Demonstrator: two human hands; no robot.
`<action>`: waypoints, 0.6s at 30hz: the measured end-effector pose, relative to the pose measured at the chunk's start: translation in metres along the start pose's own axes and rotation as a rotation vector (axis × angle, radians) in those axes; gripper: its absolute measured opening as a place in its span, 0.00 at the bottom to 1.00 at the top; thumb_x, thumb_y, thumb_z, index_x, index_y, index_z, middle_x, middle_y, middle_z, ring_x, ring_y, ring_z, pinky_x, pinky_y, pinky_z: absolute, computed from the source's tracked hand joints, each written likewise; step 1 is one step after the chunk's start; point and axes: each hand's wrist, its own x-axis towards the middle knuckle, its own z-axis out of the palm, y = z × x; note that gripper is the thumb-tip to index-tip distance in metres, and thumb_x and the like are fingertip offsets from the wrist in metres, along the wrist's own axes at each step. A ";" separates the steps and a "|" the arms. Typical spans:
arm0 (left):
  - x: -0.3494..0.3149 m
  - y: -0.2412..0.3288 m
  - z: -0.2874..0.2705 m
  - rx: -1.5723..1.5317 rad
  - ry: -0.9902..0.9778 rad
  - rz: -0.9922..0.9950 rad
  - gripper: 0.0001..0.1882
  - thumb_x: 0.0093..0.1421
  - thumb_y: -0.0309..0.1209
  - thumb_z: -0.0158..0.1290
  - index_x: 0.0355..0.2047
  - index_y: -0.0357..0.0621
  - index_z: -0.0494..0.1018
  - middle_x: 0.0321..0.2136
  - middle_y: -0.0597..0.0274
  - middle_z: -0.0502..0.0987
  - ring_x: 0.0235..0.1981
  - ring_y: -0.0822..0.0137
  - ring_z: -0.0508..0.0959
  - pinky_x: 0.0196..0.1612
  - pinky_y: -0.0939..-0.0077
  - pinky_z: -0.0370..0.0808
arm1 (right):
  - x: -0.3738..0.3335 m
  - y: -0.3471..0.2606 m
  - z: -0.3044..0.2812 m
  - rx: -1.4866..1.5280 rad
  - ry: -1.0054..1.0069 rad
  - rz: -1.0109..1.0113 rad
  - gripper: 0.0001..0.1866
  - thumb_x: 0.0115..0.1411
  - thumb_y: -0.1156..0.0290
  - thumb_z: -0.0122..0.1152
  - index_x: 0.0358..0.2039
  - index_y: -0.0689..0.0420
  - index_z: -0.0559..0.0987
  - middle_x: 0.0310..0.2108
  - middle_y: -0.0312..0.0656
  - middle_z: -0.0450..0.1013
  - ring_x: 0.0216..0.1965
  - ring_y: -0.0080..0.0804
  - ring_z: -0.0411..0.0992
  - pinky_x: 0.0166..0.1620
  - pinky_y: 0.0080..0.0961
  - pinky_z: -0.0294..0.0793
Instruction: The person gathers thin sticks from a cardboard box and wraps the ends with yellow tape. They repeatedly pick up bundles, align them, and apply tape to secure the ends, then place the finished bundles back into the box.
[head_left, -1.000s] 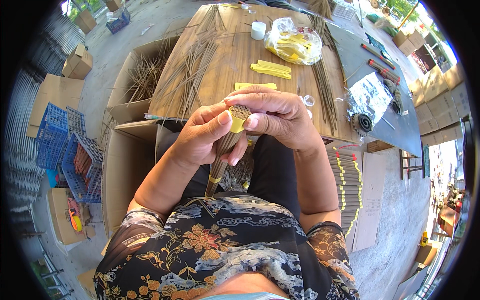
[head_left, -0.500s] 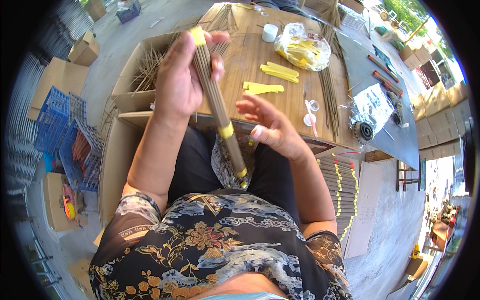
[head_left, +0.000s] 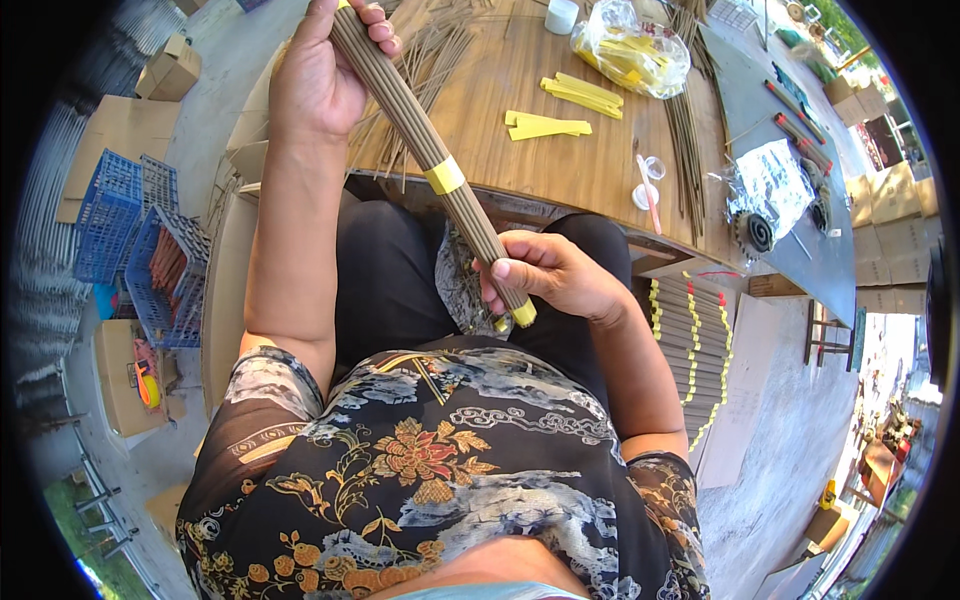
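Note:
A bundle of brown incense sticks (head_left: 402,116) slants across in front of me above my lap. Yellow paper bands circle it at the far end, the middle and the near end. My left hand (head_left: 325,75) grips its far upper end, thumb on one side and fingers round the other. Close to the near end, my right hand (head_left: 550,272) holds the bundle between thumb and fingers. Beyond it, two small piles of yellow paper strips (head_left: 548,126) lie on the wooden table (head_left: 480,70), with loose sticks (head_left: 425,80) at its left.
A plastic bag of yellow strips (head_left: 632,55), a white cup (head_left: 561,16) and a small open pot (head_left: 646,196) with a brush stand on the table. Banded bundles (head_left: 690,350) lie low at right. Blue crates (head_left: 108,225) and cardboard boxes stand at left.
My right hand has gone from open and apart to gripping the bundle's near end. My left hand has moved left and farther away with the bundle, and the view has shifted.

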 end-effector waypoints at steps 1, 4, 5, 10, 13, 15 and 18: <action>0.001 0.001 -0.003 -0.024 -0.070 -0.048 0.15 0.59 0.43 0.47 0.28 0.44 0.67 0.21 0.63 0.72 0.20 0.70 0.71 0.23 0.77 0.70 | -0.003 0.000 0.001 0.056 -0.008 0.015 0.11 0.61 0.65 0.48 0.35 0.60 0.71 0.26 0.35 0.71 0.28 0.19 0.68 0.34 0.17 0.68; 0.009 -0.001 -0.010 -0.019 -0.076 -0.033 0.16 0.59 0.43 0.47 0.28 0.42 0.68 0.20 0.63 0.71 0.20 0.70 0.71 0.24 0.77 0.70 | -0.004 0.001 0.000 0.089 -0.003 0.002 0.10 0.61 0.66 0.49 0.34 0.61 0.72 0.25 0.36 0.72 0.27 0.20 0.70 0.33 0.18 0.71; 0.010 0.001 -0.012 0.008 -0.069 -0.020 0.16 0.59 0.43 0.47 0.28 0.41 0.67 0.20 0.62 0.71 0.20 0.70 0.71 0.24 0.77 0.70 | -0.001 0.002 0.001 0.075 -0.001 -0.012 0.10 0.61 0.67 0.49 0.33 0.61 0.72 0.25 0.36 0.72 0.27 0.20 0.70 0.32 0.18 0.71; 0.013 -0.004 -0.017 0.031 0.049 -0.065 0.16 0.58 0.41 0.48 0.27 0.39 0.68 0.19 0.61 0.71 0.17 0.70 0.71 0.23 0.79 0.73 | -0.004 -0.006 0.004 0.080 0.033 0.002 0.12 0.61 0.64 0.49 0.34 0.62 0.72 0.25 0.38 0.72 0.27 0.22 0.71 0.34 0.19 0.72; 0.032 0.002 -0.054 -0.018 0.036 -0.015 0.16 0.58 0.41 0.49 0.27 0.39 0.68 0.20 0.60 0.72 0.19 0.68 0.73 0.24 0.78 0.74 | -0.007 -0.002 0.002 0.155 0.030 -0.029 0.19 0.58 0.60 0.53 0.41 0.63 0.69 0.30 0.40 0.72 0.32 0.25 0.72 0.39 0.21 0.72; 0.044 0.012 -0.077 -0.022 -0.014 0.001 0.15 0.59 0.39 0.47 0.28 0.36 0.66 0.22 0.55 0.71 0.22 0.65 0.72 0.27 0.75 0.74 | -0.011 0.003 -0.002 0.106 0.037 -0.047 0.24 0.55 0.58 0.57 0.45 0.63 0.67 0.32 0.41 0.72 0.33 0.26 0.72 0.42 0.22 0.71; 0.046 0.026 -0.079 -0.020 0.080 0.001 0.16 0.60 0.35 0.46 0.26 0.31 0.61 0.22 0.52 0.64 0.23 0.62 0.66 0.29 0.71 0.71 | -0.018 0.006 -0.002 -0.044 0.133 0.020 0.26 0.51 0.59 0.62 0.45 0.63 0.67 0.31 0.38 0.71 0.33 0.24 0.71 0.42 0.21 0.71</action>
